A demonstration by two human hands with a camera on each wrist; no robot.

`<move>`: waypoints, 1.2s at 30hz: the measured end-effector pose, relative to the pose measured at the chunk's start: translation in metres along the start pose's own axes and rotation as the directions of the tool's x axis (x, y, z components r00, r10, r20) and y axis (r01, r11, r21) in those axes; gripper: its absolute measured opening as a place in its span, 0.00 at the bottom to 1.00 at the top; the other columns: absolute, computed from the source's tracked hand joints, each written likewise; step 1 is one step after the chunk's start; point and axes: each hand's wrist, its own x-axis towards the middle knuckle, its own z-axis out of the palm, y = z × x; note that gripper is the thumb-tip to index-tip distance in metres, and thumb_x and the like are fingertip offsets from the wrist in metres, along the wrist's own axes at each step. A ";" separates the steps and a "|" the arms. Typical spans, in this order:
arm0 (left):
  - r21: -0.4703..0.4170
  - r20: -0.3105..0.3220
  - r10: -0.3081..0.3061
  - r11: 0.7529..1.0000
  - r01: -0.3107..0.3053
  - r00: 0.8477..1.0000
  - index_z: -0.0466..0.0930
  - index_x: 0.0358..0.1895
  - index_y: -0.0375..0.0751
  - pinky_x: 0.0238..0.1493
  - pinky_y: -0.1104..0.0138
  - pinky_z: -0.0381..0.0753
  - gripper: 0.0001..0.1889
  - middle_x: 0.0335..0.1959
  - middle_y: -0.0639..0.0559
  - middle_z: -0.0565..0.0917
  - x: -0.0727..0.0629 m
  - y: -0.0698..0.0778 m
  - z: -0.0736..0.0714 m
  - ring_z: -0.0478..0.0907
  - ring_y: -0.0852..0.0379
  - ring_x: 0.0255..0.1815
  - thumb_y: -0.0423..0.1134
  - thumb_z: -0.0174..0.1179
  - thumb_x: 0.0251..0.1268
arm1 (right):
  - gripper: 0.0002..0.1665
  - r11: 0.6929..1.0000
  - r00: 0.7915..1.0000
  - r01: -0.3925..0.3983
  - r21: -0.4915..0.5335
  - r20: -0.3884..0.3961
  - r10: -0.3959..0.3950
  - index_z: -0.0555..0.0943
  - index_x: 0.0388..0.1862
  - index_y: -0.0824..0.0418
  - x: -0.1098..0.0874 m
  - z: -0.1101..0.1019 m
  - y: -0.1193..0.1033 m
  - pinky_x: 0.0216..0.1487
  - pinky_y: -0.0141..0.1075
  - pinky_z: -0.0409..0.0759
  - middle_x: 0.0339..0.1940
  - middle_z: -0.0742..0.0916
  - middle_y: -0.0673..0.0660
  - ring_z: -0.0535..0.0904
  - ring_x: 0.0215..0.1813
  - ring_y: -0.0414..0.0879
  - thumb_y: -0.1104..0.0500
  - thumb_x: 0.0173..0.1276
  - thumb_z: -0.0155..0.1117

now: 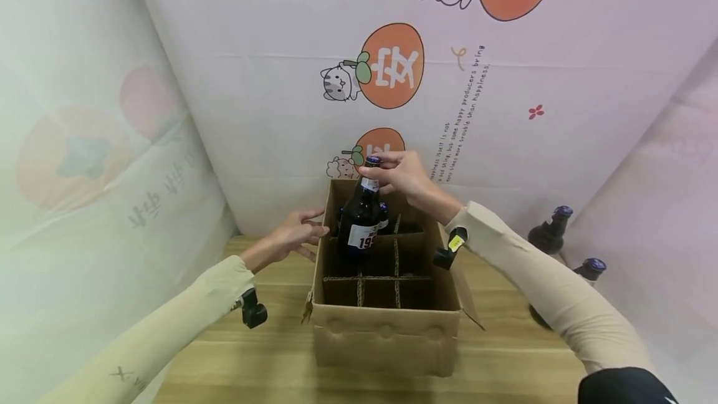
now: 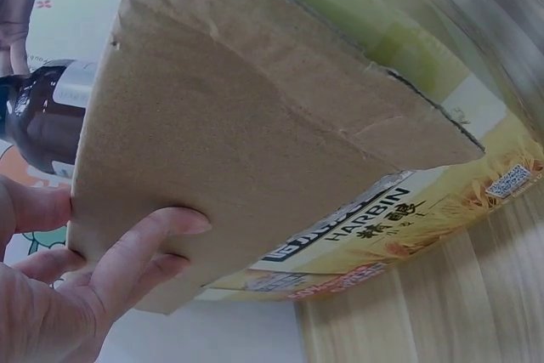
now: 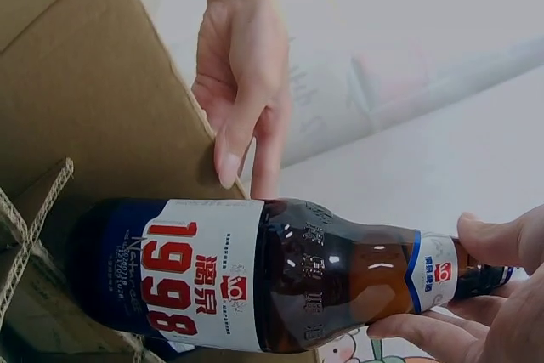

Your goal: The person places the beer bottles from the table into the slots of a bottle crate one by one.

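Observation:
My right hand [image 1: 412,176] grips the neck of a dark brown beer bottle [image 1: 359,217] with a blue cap. Its white label, with red 1998 lettering, faces the right wrist view. The bottle is partly inside a divided cardboard box [image 1: 387,341], its base down among the compartments at the back left. My left hand [image 1: 291,232] pinches the box's left wall, thumb over the inner side and fingers outside, as the right wrist view shows. Another blue-capped bottle [image 1: 384,214] stands in the box behind the held one.
Two blue-capped objects, a bottle [image 1: 550,232] and another bottle [image 1: 591,267], stand on the wooden table [image 1: 247,354] at the right, partly behind my right sleeve. A printed white cloth [image 1: 269,111] hangs behind the box. Cardboard flaps [image 2: 212,125] hang outside its walls.

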 end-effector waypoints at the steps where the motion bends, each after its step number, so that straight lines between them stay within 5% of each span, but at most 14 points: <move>1: 0.002 -0.002 -0.001 1.000 0.001 1.000 0.50 0.85 0.39 0.40 0.54 0.95 0.36 0.76 0.26 0.67 0.000 0.000 0.000 0.69 0.24 0.73 0.32 0.55 0.80 | 0.35 1.000 1.000 0.009 0.000 0.002 -0.009 0.77 0.72 0.67 0.000 0.002 -0.001 0.51 0.48 0.93 0.67 0.84 0.66 0.86 0.61 0.57 0.58 0.69 0.76; 8: 0.003 -0.008 -0.006 1.000 0.006 1.000 0.50 0.85 0.39 0.40 0.55 0.95 0.37 0.76 0.27 0.67 0.000 0.000 -0.001 0.70 0.25 0.72 0.32 0.56 0.79 | 0.34 0.999 0.998 0.042 -0.028 0.050 -0.040 0.77 0.72 0.68 0.001 0.013 0.004 0.51 0.48 0.93 0.64 0.86 0.67 0.88 0.56 0.57 0.59 0.71 0.75; 14: -0.002 -0.008 -0.009 1.000 0.009 1.000 0.51 0.85 0.39 0.41 0.54 0.95 0.37 0.76 0.27 0.68 -0.001 0.003 -0.002 0.70 0.25 0.72 0.33 0.56 0.79 | 0.34 0.983 0.993 0.061 -0.173 0.108 -0.042 0.79 0.70 0.67 0.006 0.025 0.018 0.49 0.48 0.93 0.58 0.89 0.66 0.91 0.48 0.56 0.58 0.68 0.77; 16: -0.001 -0.002 -0.008 1.000 0.008 1.000 0.50 0.85 0.39 0.42 0.53 0.95 0.37 0.76 0.27 0.68 -0.001 0.003 -0.002 0.70 0.25 0.72 0.33 0.56 0.79 | 0.33 0.954 0.985 0.114 -0.276 0.154 -0.074 0.80 0.68 0.68 0.006 0.030 0.024 0.44 0.44 0.94 0.52 0.91 0.66 0.92 0.43 0.56 0.58 0.68 0.77; 19: -0.002 0.004 -0.011 1.000 0.011 1.000 0.50 0.85 0.39 0.42 0.53 0.95 0.37 0.76 0.27 0.67 -0.002 0.002 -0.002 0.70 0.25 0.72 0.33 0.56 0.79 | 0.26 0.864 0.953 0.246 -0.440 0.273 -0.132 0.84 0.61 0.69 0.004 0.038 0.032 0.32 0.34 0.91 0.40 0.93 0.62 0.90 0.32 0.51 0.58 0.68 0.77; 23: 0.003 0.002 -0.020 1.000 0.020 1.000 0.51 0.85 0.40 0.41 0.54 0.95 0.37 0.77 0.25 0.65 -0.003 0.002 -0.001 0.69 0.24 0.72 0.33 0.56 0.79 | 0.15 0.709 0.876 0.428 -0.560 0.449 -0.175 0.89 0.47 0.69 0.002 0.051 0.046 0.21 0.24 0.70 0.20 0.85 0.50 0.74 0.18 0.38 0.61 0.66 0.78; 25: 0.008 0.001 -0.017 1.000 0.017 1.000 0.51 0.85 0.40 0.40 0.54 0.95 0.37 0.77 0.24 0.64 -0.004 0.002 0.000 0.69 0.24 0.72 0.33 0.56 0.79 | 0.13 0.664 0.848 0.471 -0.581 0.504 -0.161 0.90 0.44 0.69 0.001 0.058 0.055 0.19 0.24 0.61 0.15 0.78 0.46 0.65 0.16 0.36 0.62 0.64 0.79; 30: 0.006 0.004 -0.023 1.000 0.023 1.000 0.52 0.85 0.42 0.39 0.55 0.95 0.37 0.79 0.25 0.62 -0.003 0.001 0.001 0.68 0.23 0.73 0.32 0.56 0.79 | 0.10 0.621 0.815 0.481 -0.619 0.577 -0.057 0.90 0.39 0.69 -0.005 0.071 0.076 0.17 0.23 0.60 0.15 0.80 0.47 0.64 0.15 0.34 0.63 0.62 0.80; 36: 0.015 0.000 -0.033 0.999 0.033 0.999 0.52 0.85 0.42 0.39 0.56 0.95 0.36 0.81 0.27 0.59 -0.003 0.004 0.000 0.68 0.24 0.74 0.33 0.56 0.79 | 0.16 0.588 0.790 0.447 -0.674 0.606 0.094 0.90 0.51 0.65 -0.001 0.078 0.071 0.28 0.30 0.82 0.42 0.93 0.57 0.83 0.29 0.40 0.63 0.64 0.79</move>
